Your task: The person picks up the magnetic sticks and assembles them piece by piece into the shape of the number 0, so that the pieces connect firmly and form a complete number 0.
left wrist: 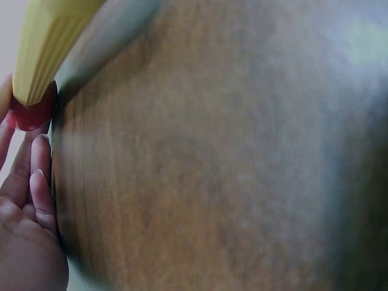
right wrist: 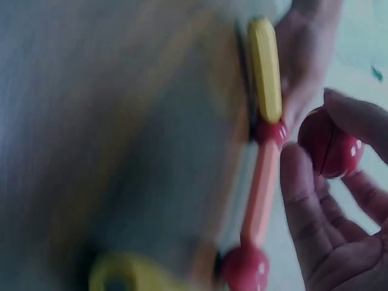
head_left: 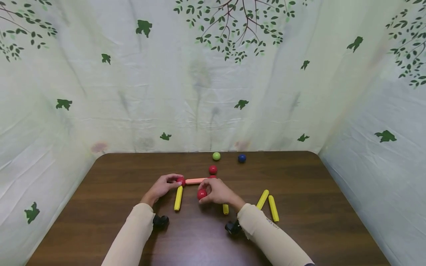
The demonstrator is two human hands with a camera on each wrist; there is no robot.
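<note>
My left hand (head_left: 163,187) pinches a red ball (head_left: 181,181) that joins a yellow stick (head_left: 178,199) and a pink stick (head_left: 194,181). The yellow stick extends toward me; the pink one runs right to another red ball (right wrist: 245,267), mostly covered by my right hand in the head view. Between its thumb and fingers my right hand (head_left: 217,192) holds a separate red ball (head_left: 202,194), seamed around its middle (right wrist: 330,142). Below that hand the end of a second yellow stick (head_left: 225,209) shows, its upper part hidden.
Just beyond the joined pieces is a loose red ball (head_left: 213,169). A green ball (head_left: 216,156) and a blue ball (head_left: 242,158) lie near the table's (head_left: 133,166) far edge. Right of my right hand are two yellow sticks (head_left: 273,208), one partly behind the sleeve. A patterned curtain (head_left: 199,111) hangs behind.
</note>
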